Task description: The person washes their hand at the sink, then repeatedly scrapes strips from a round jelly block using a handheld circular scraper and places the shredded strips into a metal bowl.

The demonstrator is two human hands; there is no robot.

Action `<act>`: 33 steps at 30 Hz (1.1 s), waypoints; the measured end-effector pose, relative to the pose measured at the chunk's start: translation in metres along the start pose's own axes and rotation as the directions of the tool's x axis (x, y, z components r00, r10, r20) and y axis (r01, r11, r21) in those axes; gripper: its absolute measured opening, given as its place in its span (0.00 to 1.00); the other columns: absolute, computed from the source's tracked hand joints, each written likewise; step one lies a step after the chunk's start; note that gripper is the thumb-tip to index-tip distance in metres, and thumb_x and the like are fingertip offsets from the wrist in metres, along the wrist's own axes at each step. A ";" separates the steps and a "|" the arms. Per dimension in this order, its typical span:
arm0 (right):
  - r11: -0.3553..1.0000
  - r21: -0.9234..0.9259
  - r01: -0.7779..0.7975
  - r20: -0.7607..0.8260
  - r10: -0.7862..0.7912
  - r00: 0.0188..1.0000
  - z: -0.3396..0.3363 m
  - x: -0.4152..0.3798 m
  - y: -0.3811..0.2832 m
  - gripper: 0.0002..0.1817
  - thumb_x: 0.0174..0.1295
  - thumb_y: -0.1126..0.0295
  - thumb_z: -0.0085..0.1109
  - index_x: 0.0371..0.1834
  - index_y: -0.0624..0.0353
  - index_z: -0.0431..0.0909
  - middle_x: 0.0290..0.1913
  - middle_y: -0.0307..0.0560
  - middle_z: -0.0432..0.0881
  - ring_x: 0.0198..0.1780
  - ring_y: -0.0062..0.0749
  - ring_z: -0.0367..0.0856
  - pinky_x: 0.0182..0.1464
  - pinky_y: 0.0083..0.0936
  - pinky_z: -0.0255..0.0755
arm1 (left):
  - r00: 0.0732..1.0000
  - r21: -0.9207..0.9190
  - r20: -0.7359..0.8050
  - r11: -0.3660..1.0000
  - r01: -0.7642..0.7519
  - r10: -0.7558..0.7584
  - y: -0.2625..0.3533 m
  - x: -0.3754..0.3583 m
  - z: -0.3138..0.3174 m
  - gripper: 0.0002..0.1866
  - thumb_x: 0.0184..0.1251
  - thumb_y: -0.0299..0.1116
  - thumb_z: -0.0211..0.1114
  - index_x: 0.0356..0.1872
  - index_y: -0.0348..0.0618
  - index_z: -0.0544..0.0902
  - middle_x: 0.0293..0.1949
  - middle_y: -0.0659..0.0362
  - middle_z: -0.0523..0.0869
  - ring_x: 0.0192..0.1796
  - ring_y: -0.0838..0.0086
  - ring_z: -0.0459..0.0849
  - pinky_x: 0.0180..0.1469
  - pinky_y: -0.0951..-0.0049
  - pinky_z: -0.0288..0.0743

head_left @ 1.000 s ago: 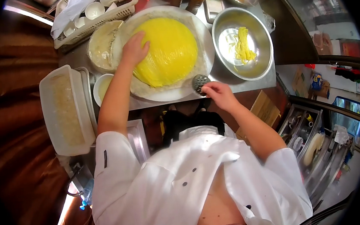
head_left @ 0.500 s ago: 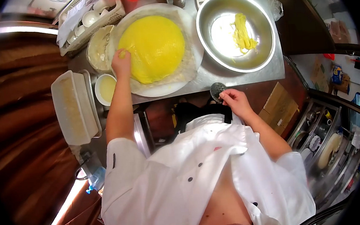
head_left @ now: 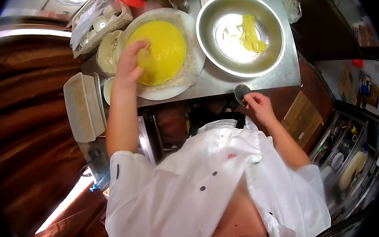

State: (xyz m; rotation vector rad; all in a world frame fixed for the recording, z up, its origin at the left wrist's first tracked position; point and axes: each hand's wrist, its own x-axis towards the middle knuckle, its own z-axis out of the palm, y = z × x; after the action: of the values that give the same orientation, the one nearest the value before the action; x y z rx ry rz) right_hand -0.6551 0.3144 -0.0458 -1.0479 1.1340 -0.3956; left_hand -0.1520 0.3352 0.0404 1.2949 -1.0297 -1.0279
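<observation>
Both hands are busy: the left hand point(head_left: 129, 65) lies spread, fingers loosely curled, on the yellow mound point(head_left: 160, 51), which sits on a round tray point(head_left: 195, 55) on the desk point(head_left: 279, 73). Right of that tray, off the desk's edge, the right hand point(head_left: 257, 104) pinches what seems a small perforated disc point(head_left: 242, 90).

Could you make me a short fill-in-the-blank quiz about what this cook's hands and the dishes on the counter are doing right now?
1. The left hand rests on the round ____ sheet lying on the big white plate.
2. The right hand pinches a small round perforated metal tool at the counter's ____ edge.
3. The yellow strips lie inside the shiny round ____ bowl.

Missing words: yellow; near; metal
</observation>
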 end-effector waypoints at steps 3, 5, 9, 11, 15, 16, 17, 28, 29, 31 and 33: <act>1.000 -0.015 -0.019 0.005 0.019 1.000 0.007 -0.011 -0.001 0.11 0.73 0.64 0.67 0.43 0.63 0.86 0.31 0.34 0.83 0.31 0.14 0.76 0.35 0.16 0.71 | 0.981 -0.114 -0.170 0.991 0.070 -0.089 0.080 0.035 0.129 0.12 0.69 0.34 0.70 0.50 0.43 0.84 0.42 0.62 0.86 0.40 0.78 0.84 0.40 0.75 0.81; 0.999 0.035 -0.035 0.021 0.035 0.999 0.014 -0.013 0.000 0.11 0.73 0.64 0.67 0.43 0.63 0.86 0.31 0.34 0.83 0.32 0.15 0.77 0.36 0.16 0.71 | 0.956 -0.043 -0.291 0.999 0.019 -0.030 0.091 0.052 0.201 0.11 0.66 0.31 0.72 0.48 0.47 0.85 0.41 0.62 0.87 0.40 0.79 0.84 0.40 0.76 0.81; 0.997 0.051 -0.055 0.032 0.053 0.998 0.028 -0.020 0.000 0.10 0.73 0.65 0.68 0.44 0.63 0.86 0.33 0.35 0.84 0.32 0.16 0.78 0.37 0.17 0.73 | 0.874 0.543 0.326 0.686 -0.484 0.359 -0.036 0.077 0.271 0.22 0.57 0.34 0.77 0.53 0.41 0.86 0.54 0.48 0.87 0.58 0.51 0.84 0.62 0.57 0.78; 0.998 0.006 -0.070 0.026 0.070 0.997 0.033 -0.021 -0.004 0.10 0.73 0.66 0.67 0.44 0.63 0.86 0.35 0.36 0.85 0.33 0.17 0.79 0.38 0.17 0.74 | 0.874 0.477 0.364 0.742 -0.472 0.322 -0.069 0.050 0.268 0.20 0.59 0.34 0.76 0.53 0.42 0.86 0.56 0.49 0.86 0.61 0.52 0.82 0.66 0.56 0.75; 0.997 0.064 -0.041 -0.004 0.041 0.999 0.042 -0.021 0.007 0.09 0.74 0.67 0.66 0.44 0.64 0.86 0.36 0.36 0.86 0.32 0.18 0.79 0.38 0.18 0.74 | 0.949 0.646 0.084 0.709 -0.284 0.304 -0.087 0.014 0.177 0.16 0.62 0.31 0.72 0.51 0.42 0.86 0.54 0.49 0.87 0.60 0.50 0.82 0.65 0.55 0.76; 0.996 0.074 -0.050 0.001 0.050 0.999 0.047 -0.021 0.010 0.09 0.73 0.67 0.66 0.43 0.64 0.86 0.35 0.36 0.86 0.32 0.18 0.79 0.38 0.18 0.74 | 0.949 0.732 0.012 0.643 -0.224 0.316 -0.092 0.007 0.142 0.16 0.62 0.31 0.71 0.51 0.42 0.86 0.54 0.48 0.86 0.60 0.49 0.82 0.65 0.54 0.76; 0.995 0.083 -0.057 0.005 0.056 0.998 0.051 -0.019 0.013 0.09 0.73 0.67 0.66 0.43 0.64 0.86 0.35 0.37 0.86 0.32 0.18 0.79 0.38 0.18 0.74 | 0.940 0.806 -0.058 0.571 -0.155 0.337 -0.099 -0.001 0.107 0.16 0.63 0.32 0.71 0.51 0.41 0.86 0.54 0.48 0.86 0.61 0.48 0.81 0.65 0.54 0.76; 0.996 -0.011 -0.091 0.087 0.092 0.992 0.123 0.006 -0.023 0.11 0.73 0.66 0.67 0.45 0.64 0.87 0.34 0.36 0.85 0.33 0.17 0.79 0.39 0.18 0.75 | 0.986 0.731 -0.070 0.680 -0.053 0.152 -0.134 -0.097 -0.010 0.14 0.71 0.31 0.63 0.52 0.35 0.85 0.54 0.48 0.87 0.58 0.53 0.85 0.62 0.60 0.79; 0.995 0.013 -0.095 0.082 0.093 0.992 0.128 0.007 -0.025 0.11 0.73 0.65 0.67 0.44 0.64 0.87 0.34 0.35 0.85 0.32 0.17 0.79 0.39 0.18 0.75 | 0.975 0.788 0.037 0.593 -0.165 0.221 -0.136 -0.096 -0.016 0.13 0.71 0.30 0.63 0.51 0.35 0.85 0.52 0.48 0.87 0.56 0.54 0.85 0.60 0.61 0.80; 0.996 0.021 -0.092 0.077 0.090 0.993 0.132 0.008 -0.026 0.11 0.73 0.65 0.67 0.44 0.64 0.87 0.35 0.35 0.85 0.32 0.17 0.79 0.39 0.18 0.75 | 0.912 0.845 0.261 0.381 -0.375 0.318 -0.137 -0.093 -0.026 0.12 0.69 0.29 0.63 0.49 0.36 0.85 0.49 0.50 0.87 0.54 0.55 0.85 0.57 0.62 0.81; 0.997 -0.001 -0.075 0.058 0.075 0.995 0.134 0.007 -0.027 0.11 0.73 0.65 0.68 0.44 0.64 0.87 0.34 0.35 0.85 0.32 0.17 0.79 0.39 0.18 0.75 | 0.960 0.850 0.151 0.465 -0.248 0.236 -0.131 -0.083 -0.023 0.11 0.65 0.27 0.64 0.47 0.38 0.86 0.46 0.51 0.87 0.51 0.57 0.86 0.54 0.62 0.82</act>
State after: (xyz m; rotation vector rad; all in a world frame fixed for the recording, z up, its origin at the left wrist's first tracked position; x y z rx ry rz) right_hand -0.5288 0.3599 -0.0217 -1.0064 1.1174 -0.3041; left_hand -0.1503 0.4197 -0.0919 1.8513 -1.8159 -0.2151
